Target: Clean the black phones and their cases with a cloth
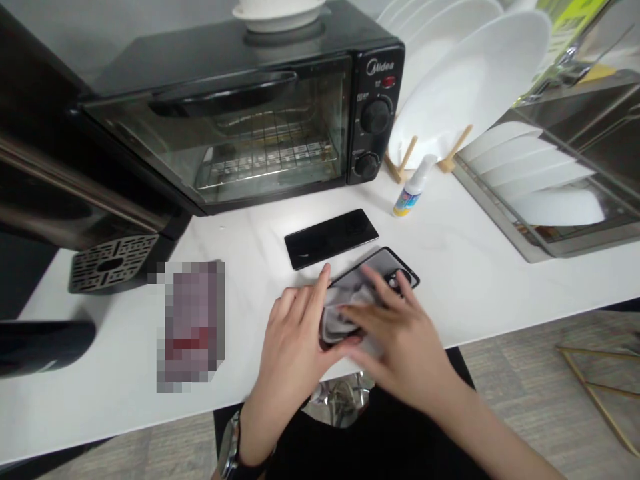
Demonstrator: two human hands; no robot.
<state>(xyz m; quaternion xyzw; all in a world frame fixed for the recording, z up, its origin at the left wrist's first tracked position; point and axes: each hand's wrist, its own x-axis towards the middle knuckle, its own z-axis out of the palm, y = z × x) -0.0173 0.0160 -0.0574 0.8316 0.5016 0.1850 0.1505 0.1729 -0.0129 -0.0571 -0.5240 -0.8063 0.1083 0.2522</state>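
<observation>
Kitchen-like place: toaster oven point(240, 127), racked white plates point(470, 73), pale counter point(250, 240).

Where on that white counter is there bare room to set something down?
Right of the phone case, the counter is bare toward the metal dish rack. Another patch lies between the pixelated object and left hand. It's crowded around both hands, the phone case and the black smartphone.

White counter point(480, 273): open lane between pixelated item point(193, 323) and left hand point(295, 340); wider patch right of phone case point(357, 272). Toaster oven point(240, 127) blocks rear; spray bottle point(413, 188), 2 wooden pegs point(407, 160) obstruct right rear. Drip-tray point(111, 265) gap probably narrow.
</observation>
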